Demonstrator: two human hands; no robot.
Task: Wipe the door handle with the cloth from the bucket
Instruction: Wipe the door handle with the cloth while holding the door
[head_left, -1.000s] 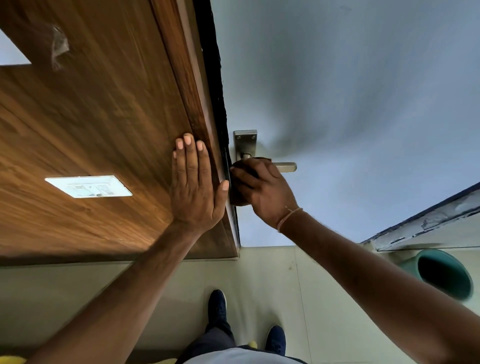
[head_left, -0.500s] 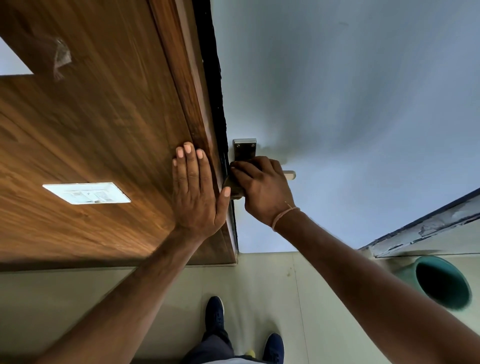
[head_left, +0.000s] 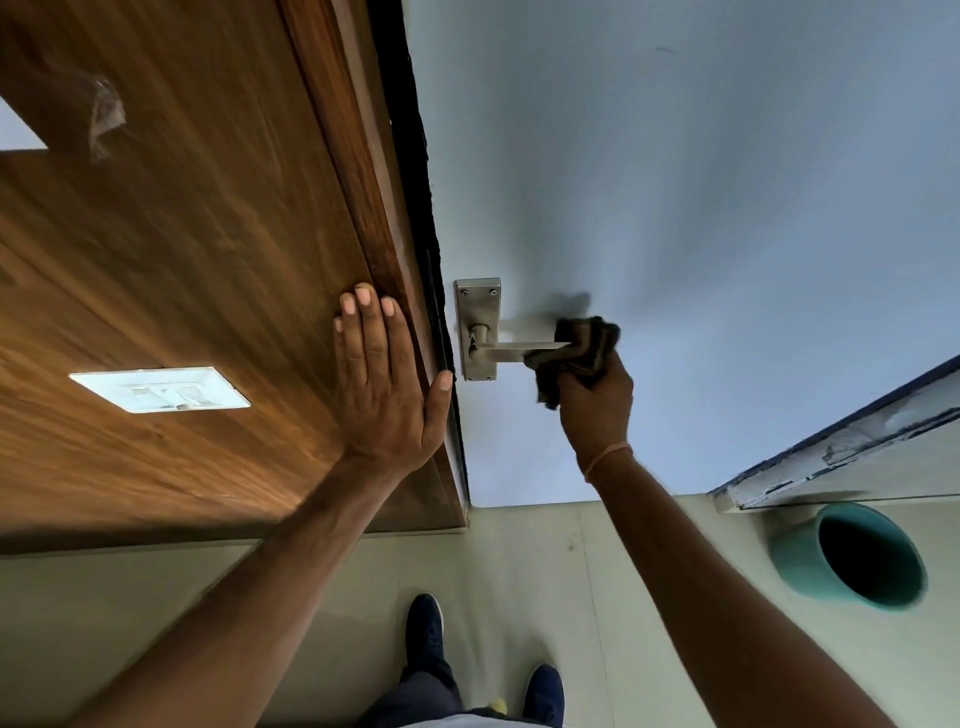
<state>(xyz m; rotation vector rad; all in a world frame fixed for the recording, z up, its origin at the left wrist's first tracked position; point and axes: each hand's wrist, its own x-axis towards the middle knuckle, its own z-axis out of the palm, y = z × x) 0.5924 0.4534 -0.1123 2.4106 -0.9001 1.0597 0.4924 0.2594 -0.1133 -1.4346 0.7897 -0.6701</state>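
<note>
Pale blue door (head_left: 675, 182) beside a wood panel (head_left: 182, 234). Left hand (head_left: 387, 384) lies flat on the panel, fingers spread open. Right hand (head_left: 595, 405) clenches a dark cloth (head_left: 582, 353) around the handle (head_left: 519, 351) tip.

Head view, steeply downward, close

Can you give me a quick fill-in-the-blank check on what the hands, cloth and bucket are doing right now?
1. The dark cloth is gripped in the ____ hand.
2. The cloth is wrapped around the free ____ of the lever of the door handle.
3. The left hand lies flat against the ____ panel.
4. The bucket on the floor is ____ in colour.

Missing words: right; end; wooden; green
</note>
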